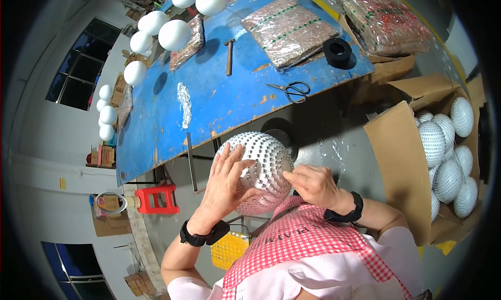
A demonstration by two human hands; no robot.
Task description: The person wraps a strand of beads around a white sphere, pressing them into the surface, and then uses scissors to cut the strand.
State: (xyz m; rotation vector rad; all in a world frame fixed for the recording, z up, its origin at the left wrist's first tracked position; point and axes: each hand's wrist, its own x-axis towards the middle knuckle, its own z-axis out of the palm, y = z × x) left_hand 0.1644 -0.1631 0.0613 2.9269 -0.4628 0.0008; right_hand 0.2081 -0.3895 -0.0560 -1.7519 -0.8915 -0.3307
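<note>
A white ball (261,159) covered in rows of small silvery studs is held in front of my apron, just off the table's near edge. Against its left side rests my left hand (228,177), fingers spread over the studs and thumb pointing across the lower part. My right hand (314,185) is closed in a pinch at the ball's right side. What sits between its fingertips is too small to make out. On the blue table (219,99) beyond lie a strand of white beads (184,106), black-handled scissors (292,90) and a hammer (229,57).
An open cardboard box (399,164) at the right holds several studded balls (448,180). Plain white balls (175,35) hang over the table's far left. A plastic-wrapped package (289,31) and a black tape roll (337,52) lie at the back. A red stool (157,199) stands left.
</note>
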